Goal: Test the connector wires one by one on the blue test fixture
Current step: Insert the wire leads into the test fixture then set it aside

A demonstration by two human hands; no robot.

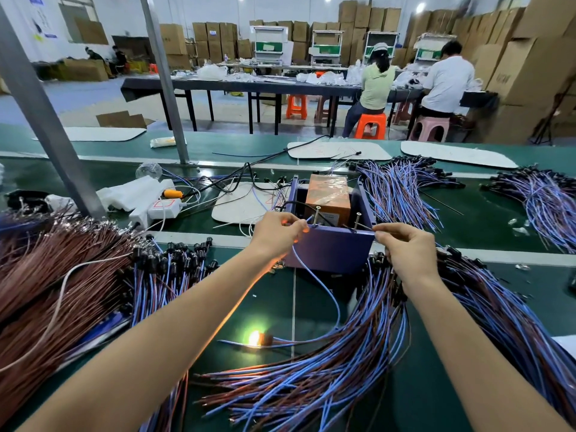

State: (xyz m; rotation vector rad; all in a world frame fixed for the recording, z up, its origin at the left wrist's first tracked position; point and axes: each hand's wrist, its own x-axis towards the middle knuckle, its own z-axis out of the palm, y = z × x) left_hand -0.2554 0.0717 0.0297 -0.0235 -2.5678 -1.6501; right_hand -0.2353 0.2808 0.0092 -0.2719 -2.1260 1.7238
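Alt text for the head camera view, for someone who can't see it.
The left hand and right hand each pinch a wire end at the posts of the blue test fixture; a lamp below glows. Wire bundles lie around.

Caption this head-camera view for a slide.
The left hand and right hand pinch the ends of a connector wire at the blue test fixture; its lamp glows.

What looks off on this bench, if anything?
Nothing broken that I can see. The glowing lamp on the belt looks like the wire under test: left hand and right hand pinch wire ends at the fixture posts. Only mess: small clear scraps on the belt, right of the fixture.
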